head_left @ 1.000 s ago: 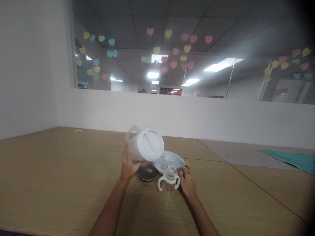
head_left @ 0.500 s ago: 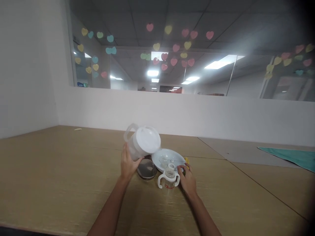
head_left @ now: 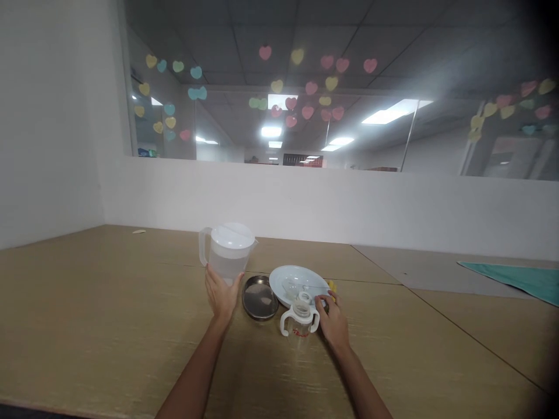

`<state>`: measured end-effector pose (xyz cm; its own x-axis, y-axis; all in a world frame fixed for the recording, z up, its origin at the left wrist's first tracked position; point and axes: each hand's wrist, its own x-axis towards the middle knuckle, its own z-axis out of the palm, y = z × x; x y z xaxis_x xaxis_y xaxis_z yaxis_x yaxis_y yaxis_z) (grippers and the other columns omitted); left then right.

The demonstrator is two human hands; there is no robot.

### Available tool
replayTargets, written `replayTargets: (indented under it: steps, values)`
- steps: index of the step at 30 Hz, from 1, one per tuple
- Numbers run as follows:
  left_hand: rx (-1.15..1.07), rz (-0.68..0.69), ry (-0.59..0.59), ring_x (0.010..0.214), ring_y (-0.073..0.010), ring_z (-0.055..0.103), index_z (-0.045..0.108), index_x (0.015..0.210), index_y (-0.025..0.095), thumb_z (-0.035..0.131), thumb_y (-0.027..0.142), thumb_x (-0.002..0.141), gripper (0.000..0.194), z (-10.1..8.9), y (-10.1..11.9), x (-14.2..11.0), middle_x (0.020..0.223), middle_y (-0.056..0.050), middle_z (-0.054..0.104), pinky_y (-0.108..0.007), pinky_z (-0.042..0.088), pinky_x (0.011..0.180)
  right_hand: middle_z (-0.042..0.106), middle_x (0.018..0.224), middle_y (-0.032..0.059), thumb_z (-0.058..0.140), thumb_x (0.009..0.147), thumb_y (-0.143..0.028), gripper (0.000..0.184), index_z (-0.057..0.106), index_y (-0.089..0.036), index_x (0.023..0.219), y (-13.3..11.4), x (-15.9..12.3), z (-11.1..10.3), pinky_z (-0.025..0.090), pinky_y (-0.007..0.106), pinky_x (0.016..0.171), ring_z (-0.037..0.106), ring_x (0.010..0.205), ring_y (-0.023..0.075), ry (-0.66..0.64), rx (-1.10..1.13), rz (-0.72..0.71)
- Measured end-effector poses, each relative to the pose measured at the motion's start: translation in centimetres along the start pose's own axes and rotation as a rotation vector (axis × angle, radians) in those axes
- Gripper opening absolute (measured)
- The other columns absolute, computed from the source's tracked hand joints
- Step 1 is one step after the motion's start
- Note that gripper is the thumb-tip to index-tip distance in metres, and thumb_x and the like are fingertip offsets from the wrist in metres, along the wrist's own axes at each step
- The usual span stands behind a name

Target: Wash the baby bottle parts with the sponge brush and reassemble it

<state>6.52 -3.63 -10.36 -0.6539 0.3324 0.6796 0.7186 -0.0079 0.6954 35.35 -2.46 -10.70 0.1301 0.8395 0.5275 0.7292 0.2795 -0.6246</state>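
My left hand point(head_left: 222, 295) grips the lower part of a translucent white pitcher point(head_left: 230, 263), which has a white lid, a handle on its left and a spout on its right. The pitcher stands nearly upright. My right hand point(head_left: 335, 323) has its fingers pinched together at the right rim of a pale blue plate point(head_left: 282, 278); what they hold is too small to make out. Just left of that hand stands a clear baby bottle point(head_left: 299, 327) with two white handles and red lettering, its top uncovered. A white bottle cap piece point(head_left: 304, 297) lies on the plate.
A round dark metal dish point(head_left: 259, 298) sits between the pitcher and the plate. Something yellow point(head_left: 332, 286) shows behind the plate's right edge. A teal cloth point(head_left: 515, 278) lies at the far right. A white wall with a window rises behind the table point(head_left: 109, 326).
The pitcher went from tilted over the metal dish to nearly upright, moving left with my left hand. My right hand, the bottle and the plate have hardly moved.
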Motion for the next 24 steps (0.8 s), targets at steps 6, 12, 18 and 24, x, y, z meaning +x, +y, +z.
replayTargets:
  steps: [6, 12, 18, 24]
  values:
    - [0.022, -0.028, -0.046, 0.125, -0.0371, 0.036, 0.012, 0.139, 0.007, 0.061, 0.06, 0.068, 0.101, 0.3, -0.1, -0.3, 0.135, -0.027, 0.035, -0.05, 0.035, 0.099, 0.048, 0.124, 0.0145, 0.033, 0.08, -0.052, 0.047, 0.063, -0.016, 0.089, -0.1, -0.1, 0.0, 0.04, 0.036, 0.091, 0.052, 0.107, 0.0246, 0.003, 0.003, 0.003]
    - [0.024, -0.087, -0.039, 0.124, -0.037, 0.038, 0.014, 0.138, 0.007, 0.06, 0.061, 0.068, 0.1, 0.5, -0.5, -0.2, 0.131, -0.027, 0.038, -0.049, 0.035, 0.099, 0.052, 0.121, 0.0121, 0.031, 0.082, -0.046, 0.046, 0.056, -0.016, 0.107, -0.3, 0.1, -0.3, 0.041, 0.032, 0.088, 0.055, 0.103, 0.0218, 0.058, -0.032, 0.112]
    - [0.053, -0.188, -0.096, 0.123, -0.0385, 0.038, 0.011, 0.139, 0.006, 0.059, 0.061, 0.069, 0.102, 0.5, -0.2, -0.3, 0.132, -0.029, 0.037, -0.052, 0.036, 0.095, 0.061, 0.107, 0.0176, 0.033, 0.078, -0.023, 0.042, 0.05, -0.008, 0.114, 0.4, 0.4, -1.2, 0.044, 0.035, 0.076, 0.06, 0.092, 0.0262, -0.001, -0.22, 0.381]
    - [-0.023, 0.085, 0.044, 0.134, -0.0366, 0.017, 0.006, 0.142, 0.005, 0.053, 0.048, 0.079, 0.089, -1.0, 2.9, -0.6, 0.144, -0.027, 0.018, -0.056, 0.021, 0.104, 0.062, 0.103, 0.0211, 0.045, 0.076, -0.019, 0.035, 0.055, -0.005, 0.107, 0.1, 0.0, -0.6, 0.042, 0.037, 0.079, 0.059, 0.097, 0.0308, -0.157, -0.334, 0.321]
